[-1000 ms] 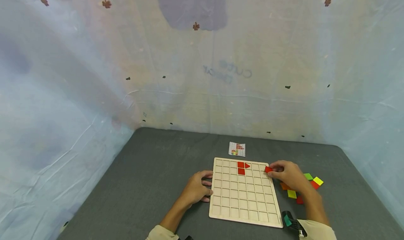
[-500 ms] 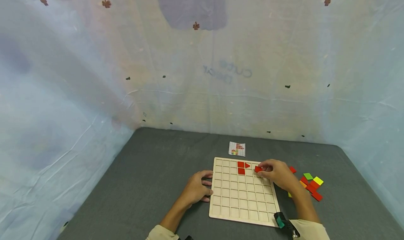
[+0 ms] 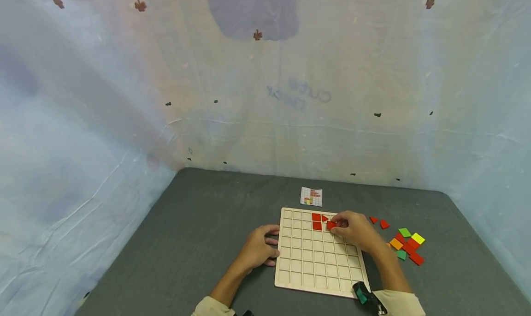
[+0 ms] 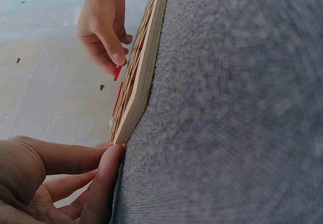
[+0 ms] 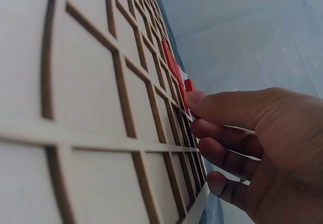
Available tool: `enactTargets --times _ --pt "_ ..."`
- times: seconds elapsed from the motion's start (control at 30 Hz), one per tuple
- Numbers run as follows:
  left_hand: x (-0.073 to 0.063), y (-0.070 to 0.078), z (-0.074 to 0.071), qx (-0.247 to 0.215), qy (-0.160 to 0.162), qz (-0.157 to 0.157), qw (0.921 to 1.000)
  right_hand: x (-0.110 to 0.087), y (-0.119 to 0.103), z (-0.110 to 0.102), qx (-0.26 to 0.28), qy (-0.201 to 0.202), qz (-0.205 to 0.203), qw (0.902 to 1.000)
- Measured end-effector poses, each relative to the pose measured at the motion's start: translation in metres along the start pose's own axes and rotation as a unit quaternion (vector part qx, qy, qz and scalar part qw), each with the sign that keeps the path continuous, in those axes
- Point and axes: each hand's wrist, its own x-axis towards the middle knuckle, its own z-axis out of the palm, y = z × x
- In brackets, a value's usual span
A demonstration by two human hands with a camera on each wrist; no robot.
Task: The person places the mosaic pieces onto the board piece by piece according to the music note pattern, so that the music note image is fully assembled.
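A pale wooden grid board (image 3: 307,256) lies on the dark table. Its far rows hold two red square tiles (image 3: 316,217) and a red pointed tile (image 3: 325,218). My right hand (image 3: 354,228) pinches another red tile (image 3: 331,225) between thumb and fingers, just right of the lower red square. In the right wrist view, that tile (image 5: 189,86) is tilted at the board's surface, partly hidden by the thumb. My left hand (image 3: 256,247) holds the board's left edge; in the left wrist view its thumb and finger (image 4: 75,158) meet at the edge.
Right of the board lie loose tiles: red (image 3: 416,259), orange (image 3: 396,244), green (image 3: 404,232) and yellow (image 3: 418,238). A small printed pattern card (image 3: 311,196) lies beyond the far edge. Patterned sheeting (image 3: 265,136) hangs behind the table.
My right hand has moved left over the board, carrying the red tile from the right edge to beside the placed red tiles. More loose tiles are uncovered. My left hand stays in place.
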Motion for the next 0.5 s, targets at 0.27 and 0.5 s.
enactTargets --times 0.27,0.5 --pt "0.0004 -0.0011 0.0003 0.003 0.001 -0.002 1.0000 -0.0009 -0.0020 0.0035 -0.001 0.002 -0.018 0.9998" --pt "0.0008 -0.0004 0.0006 0.003 0.001 -0.004 1.0000 -0.0008 -0.0041 0.0049 -0.006 0.007 -0.028 0.9996"
